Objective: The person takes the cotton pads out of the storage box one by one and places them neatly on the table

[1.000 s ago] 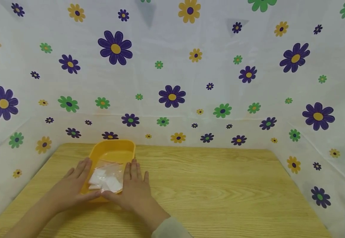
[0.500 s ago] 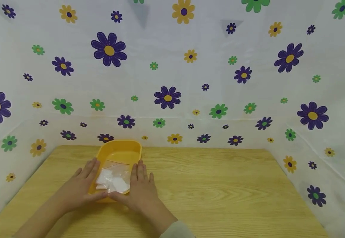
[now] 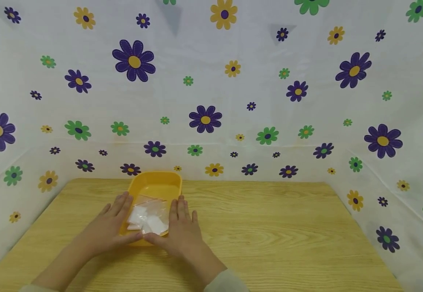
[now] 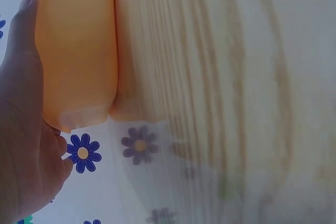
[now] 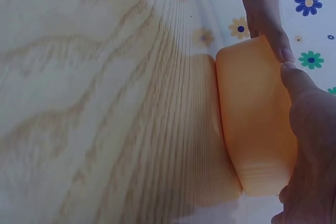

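Note:
A yellow plastic tray [image 3: 160, 188] stands on the left half of the table. Inside it lies a clear plastic bag [image 3: 147, 217] with white pieces in it; what they are does not show clearly. My left hand [image 3: 105, 229] lies along the tray's left side, fingers straight and pointing away from me. Along the right side my right hand [image 3: 186, 235] does the same. Both thumbs meet at the near rim. In the left wrist view the left hand [image 4: 21, 114] touches the tray wall [image 4: 76, 51]; the right wrist view shows the right hand [image 5: 315, 135] against the wall [image 5: 254, 114].
The wood-grain table [image 3: 270, 231] extends to the right of the tray. A white cloth [image 3: 262, 121] with printed flowers rises behind the table and along both sides. The tray's far end is near the table's back edge.
Both hands have slid the tray with the bag to the right across the table. The hands keep the same hold on its sides. The head view has shifted slightly.

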